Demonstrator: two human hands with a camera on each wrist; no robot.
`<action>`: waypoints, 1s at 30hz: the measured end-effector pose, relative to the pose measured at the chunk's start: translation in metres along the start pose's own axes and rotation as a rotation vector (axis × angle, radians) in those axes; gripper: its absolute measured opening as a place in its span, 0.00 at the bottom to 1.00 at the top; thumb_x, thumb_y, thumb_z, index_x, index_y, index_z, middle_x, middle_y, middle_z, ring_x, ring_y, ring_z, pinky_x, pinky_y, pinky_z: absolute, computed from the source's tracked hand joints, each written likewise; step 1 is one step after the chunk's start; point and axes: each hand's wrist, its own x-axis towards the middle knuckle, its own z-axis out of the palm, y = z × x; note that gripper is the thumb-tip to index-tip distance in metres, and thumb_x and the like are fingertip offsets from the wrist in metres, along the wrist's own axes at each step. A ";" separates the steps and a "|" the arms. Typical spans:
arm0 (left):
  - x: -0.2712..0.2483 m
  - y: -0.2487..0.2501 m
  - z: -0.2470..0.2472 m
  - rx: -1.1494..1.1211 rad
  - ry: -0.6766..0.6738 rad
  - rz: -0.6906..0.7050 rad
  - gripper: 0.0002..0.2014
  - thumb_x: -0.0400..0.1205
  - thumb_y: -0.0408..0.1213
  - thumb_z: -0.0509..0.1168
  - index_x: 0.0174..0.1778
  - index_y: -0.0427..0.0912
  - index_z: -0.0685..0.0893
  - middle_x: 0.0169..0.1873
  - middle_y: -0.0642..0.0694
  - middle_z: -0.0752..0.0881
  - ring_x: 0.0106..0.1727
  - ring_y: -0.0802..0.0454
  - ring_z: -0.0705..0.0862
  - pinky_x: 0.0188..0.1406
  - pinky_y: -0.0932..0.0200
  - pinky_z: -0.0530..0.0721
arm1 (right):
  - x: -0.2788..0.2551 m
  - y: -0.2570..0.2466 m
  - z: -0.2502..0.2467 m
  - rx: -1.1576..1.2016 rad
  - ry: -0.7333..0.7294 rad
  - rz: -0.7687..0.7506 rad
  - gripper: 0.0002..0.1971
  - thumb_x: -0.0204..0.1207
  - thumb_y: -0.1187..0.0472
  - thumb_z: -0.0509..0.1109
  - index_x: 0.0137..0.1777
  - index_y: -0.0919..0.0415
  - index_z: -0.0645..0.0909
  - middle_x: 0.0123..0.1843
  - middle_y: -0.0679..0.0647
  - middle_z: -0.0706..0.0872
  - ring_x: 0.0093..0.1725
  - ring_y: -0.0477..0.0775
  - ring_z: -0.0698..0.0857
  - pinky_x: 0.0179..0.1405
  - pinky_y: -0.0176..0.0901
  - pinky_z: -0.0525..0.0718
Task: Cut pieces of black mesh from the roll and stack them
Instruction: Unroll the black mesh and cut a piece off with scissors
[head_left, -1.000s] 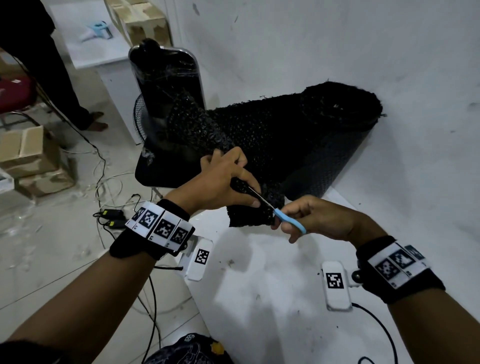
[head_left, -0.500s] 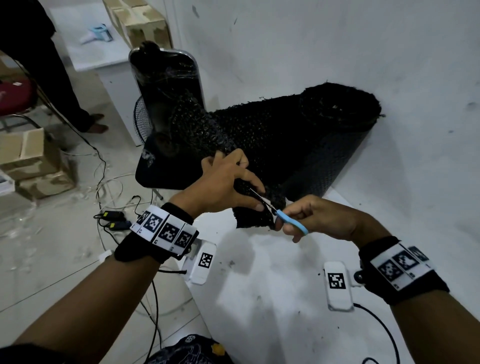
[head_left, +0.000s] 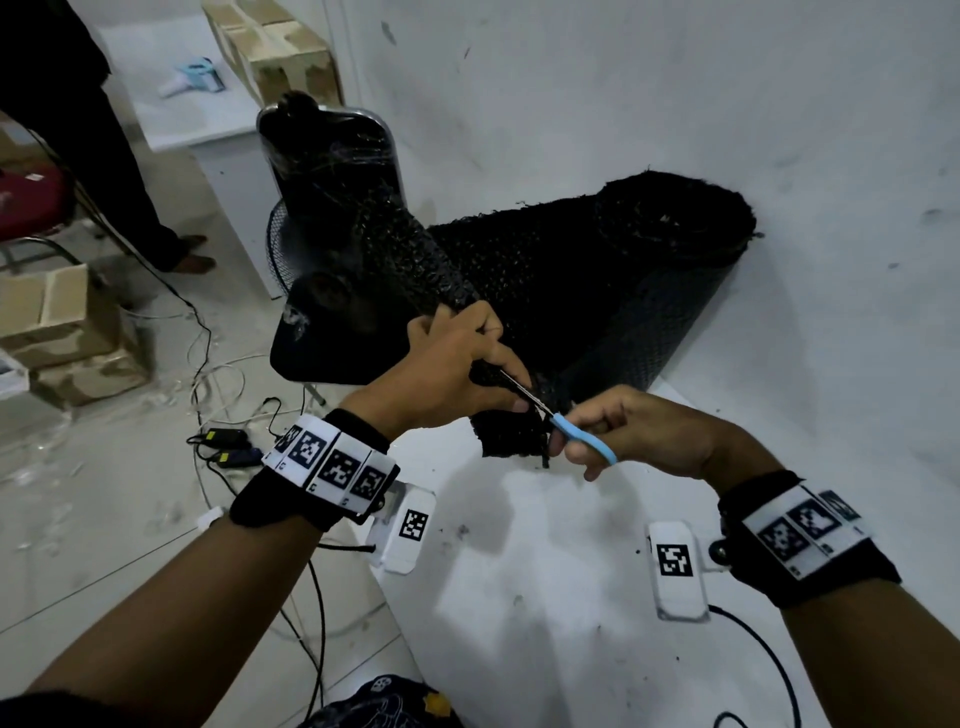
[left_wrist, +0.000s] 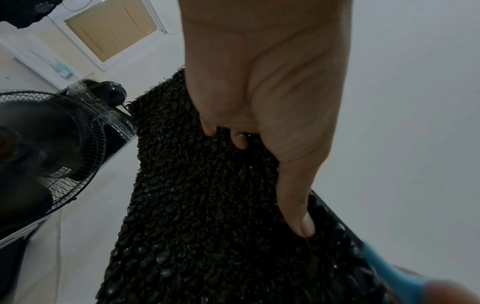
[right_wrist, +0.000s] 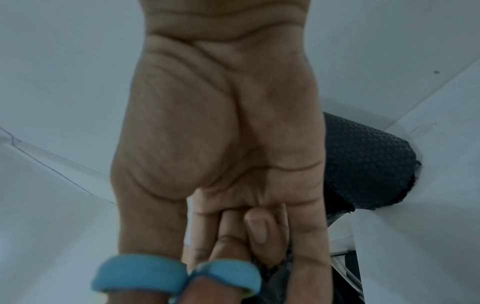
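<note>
A roll of black mesh (head_left: 670, 223) lies against the white wall, and a sheet of it (head_left: 545, 291) runs toward me. My left hand (head_left: 457, 364) pinches the sheet's near end (left_wrist: 207, 205) between thumb and curled fingers. My right hand (head_left: 623, 436) holds blue-handled scissors (head_left: 576, 439) with thumb and fingers through the loops (right_wrist: 145, 273). Their blades (head_left: 524, 392) lie in the mesh just under the left fingers. A small flap of mesh (head_left: 511, 434) hangs below the blades.
The white table (head_left: 545, 597) carries black crumbs and a wall runs along its right side. A black fan (head_left: 332, 171) stands off the table's far left edge. Cardboard boxes (head_left: 57, 322) and cables (head_left: 218, 374) lie on the floor. A standing person's legs (head_left: 130, 171) are at far left.
The scissors have worked a little further into the mesh, blades closing toward my left fingers. Both hands stay almost where they were.
</note>
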 end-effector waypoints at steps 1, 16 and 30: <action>0.000 0.000 0.001 0.003 0.006 0.000 0.10 0.69 0.56 0.79 0.44 0.72 0.87 0.45 0.56 0.68 0.50 0.56 0.64 0.59 0.57 0.55 | 0.000 0.000 0.000 -0.006 -0.001 0.003 0.12 0.70 0.54 0.78 0.52 0.57 0.92 0.47 0.64 0.86 0.45 0.58 0.83 0.47 0.44 0.88; -0.001 -0.002 -0.008 -0.080 -0.013 -0.071 0.14 0.69 0.55 0.80 0.50 0.67 0.88 0.58 0.64 0.80 0.64 0.62 0.77 0.63 0.50 0.58 | -0.009 -0.004 -0.005 -0.031 0.014 0.008 0.08 0.72 0.58 0.77 0.50 0.54 0.92 0.46 0.60 0.87 0.45 0.55 0.84 0.48 0.45 0.87; 0.000 0.005 0.002 -0.022 0.097 -0.062 0.10 0.69 0.52 0.81 0.43 0.63 0.90 0.45 0.61 0.79 0.50 0.64 0.78 0.60 0.49 0.61 | -0.002 -0.016 -0.007 -0.037 -0.028 0.010 0.18 0.66 0.46 0.79 0.53 0.55 0.92 0.43 0.56 0.86 0.44 0.55 0.83 0.51 0.48 0.87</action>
